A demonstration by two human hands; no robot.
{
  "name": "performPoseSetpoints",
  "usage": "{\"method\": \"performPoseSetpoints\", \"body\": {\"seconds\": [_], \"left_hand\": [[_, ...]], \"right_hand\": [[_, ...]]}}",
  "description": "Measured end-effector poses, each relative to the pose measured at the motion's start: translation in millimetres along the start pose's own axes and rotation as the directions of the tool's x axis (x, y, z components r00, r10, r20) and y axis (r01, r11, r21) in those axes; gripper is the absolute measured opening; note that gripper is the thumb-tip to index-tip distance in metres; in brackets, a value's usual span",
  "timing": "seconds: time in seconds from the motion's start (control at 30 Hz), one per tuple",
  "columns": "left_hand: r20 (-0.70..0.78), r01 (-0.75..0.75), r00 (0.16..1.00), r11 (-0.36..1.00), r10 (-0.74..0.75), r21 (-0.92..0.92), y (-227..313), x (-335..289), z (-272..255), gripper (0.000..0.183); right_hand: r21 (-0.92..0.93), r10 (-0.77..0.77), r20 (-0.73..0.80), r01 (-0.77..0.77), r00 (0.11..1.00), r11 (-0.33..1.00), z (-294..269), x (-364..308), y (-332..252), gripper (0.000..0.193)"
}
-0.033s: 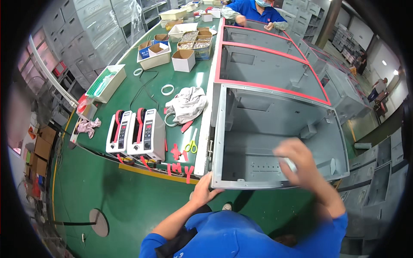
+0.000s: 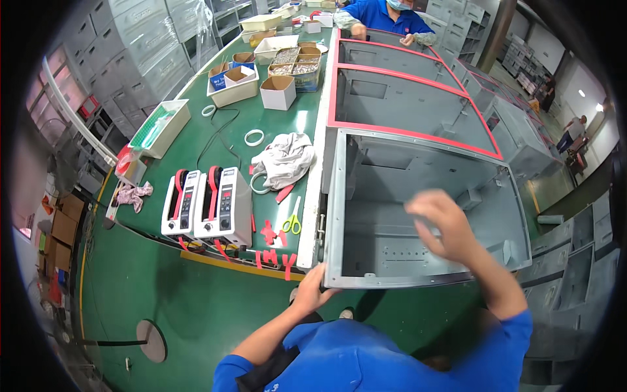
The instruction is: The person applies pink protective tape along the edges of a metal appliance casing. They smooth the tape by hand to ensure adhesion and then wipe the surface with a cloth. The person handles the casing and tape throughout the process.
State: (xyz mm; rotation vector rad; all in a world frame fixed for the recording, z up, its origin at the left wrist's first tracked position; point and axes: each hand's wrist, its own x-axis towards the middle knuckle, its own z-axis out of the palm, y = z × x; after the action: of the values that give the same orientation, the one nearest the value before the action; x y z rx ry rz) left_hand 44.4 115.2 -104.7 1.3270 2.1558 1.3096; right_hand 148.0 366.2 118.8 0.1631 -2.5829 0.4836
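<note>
A grey open-topped metal box (image 2: 334,215) lies in front of me, its bare rim facing up. My left hand (image 2: 310,291) grips the near left corner of that box, thumb by the rim and fingers partly hidden. Above the box's opening is my right hand (image 2: 441,222), its fingers curled and blurred by motion. A pale thing showed in its curl a moment ago; now the fingers hide what they hold. Beyond this box stand several like it, with red strips (image 2: 418,135) along their rims.
On the green table (image 2: 281,124) at left are two tape dispensers (image 2: 225,209), yellow-handled scissors (image 2: 292,223), a crumpled cloth (image 2: 285,160), red tape pieces (image 2: 268,232) and bins of small parts (image 2: 305,68). A co-worker (image 2: 392,19) works at the far boxes. A round stand base (image 2: 152,340) sits on the floor.
My right hand has moved up and slightly left over the box, and the pale thing in it no longer shows. My left hand stays at the corner.
</note>
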Motion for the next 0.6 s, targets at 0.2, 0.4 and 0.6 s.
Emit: {"method": "performPoseSetpoints", "body": {"seconds": [0.2,0.4,0.6], "left_hand": [[0.136,-0.140,0.979,0.985,0.154,-0.106,-9,5,-21,0.065],[0.396,-0.216,0.878,0.961,0.269,-0.173,-36,17,-47,0.071],[0.504,-0.159,0.827,0.964,0.248,-0.213,-44,26,-57,0.069]], "right_hand": [[-0.442,-0.024,-0.040,0.004,0.999,0.897,78,99,97,0.042],[-0.464,0.062,0.055,-0.030,0.997,0.885,87,116,103,0.046],[-0.330,0.137,0.081,-0.104,0.987,0.938,86,120,102,0.047]]}}
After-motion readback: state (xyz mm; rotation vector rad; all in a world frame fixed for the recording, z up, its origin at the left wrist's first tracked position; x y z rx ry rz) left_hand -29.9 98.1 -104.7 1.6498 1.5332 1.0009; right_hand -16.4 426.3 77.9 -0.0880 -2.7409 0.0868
